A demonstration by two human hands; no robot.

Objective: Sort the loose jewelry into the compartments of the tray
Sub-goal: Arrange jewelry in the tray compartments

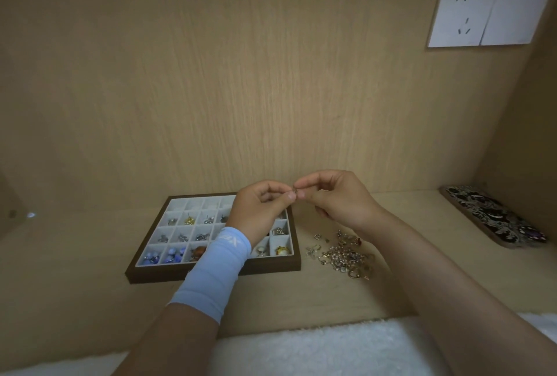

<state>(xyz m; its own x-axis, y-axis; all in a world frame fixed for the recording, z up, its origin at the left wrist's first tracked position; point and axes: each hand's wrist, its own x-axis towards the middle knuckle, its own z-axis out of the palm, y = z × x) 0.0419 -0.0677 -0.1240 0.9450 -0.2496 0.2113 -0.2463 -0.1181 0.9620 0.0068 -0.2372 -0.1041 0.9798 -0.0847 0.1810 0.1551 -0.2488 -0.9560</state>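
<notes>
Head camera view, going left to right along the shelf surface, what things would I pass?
Compartment tray → pile of loose jewelry → dark patterned flat case. The left hand and right hand, both pinching a small piece, overlap the tray, so I leave them out.

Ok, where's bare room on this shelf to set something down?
Bare shelf: left of the tray, the strip between tray and white fleece, and between the jewelry pile and the patterned case. Crowded: the narrow gap between tray and pile, and over the tray's back right corner, where left hand and right hand pinch a small piece.
</notes>
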